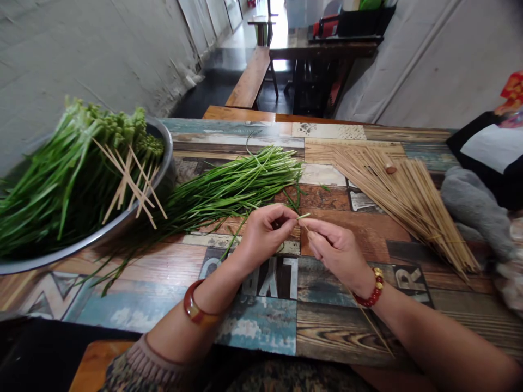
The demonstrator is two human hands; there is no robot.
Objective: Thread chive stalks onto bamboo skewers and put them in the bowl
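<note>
My left hand [272, 226] is closed in a pinch around a garlic chive, whose pale end [303, 216] pokes out between the two hands. Close beside it, my right hand [337, 247] pinches a thin bamboo skewer [373, 326], its tip at the chive's pale end. The skewer's long shaft runs beneath my right wrist toward the table's front edge. Whether the tip pierces the chive I cannot tell. Just beyond my left hand lies a loose pile of garlic chives [237, 182], pale ends to the right.
On the left stands a metal basin [167, 158] heaped with chives [49, 179], with several skewers [131, 182] sticking out over its rim. A fanned heap of bamboo skewers [412, 201] lies at right, a small brown object [391, 170] on top. Grey cloth [469, 207] lies beyond it.
</note>
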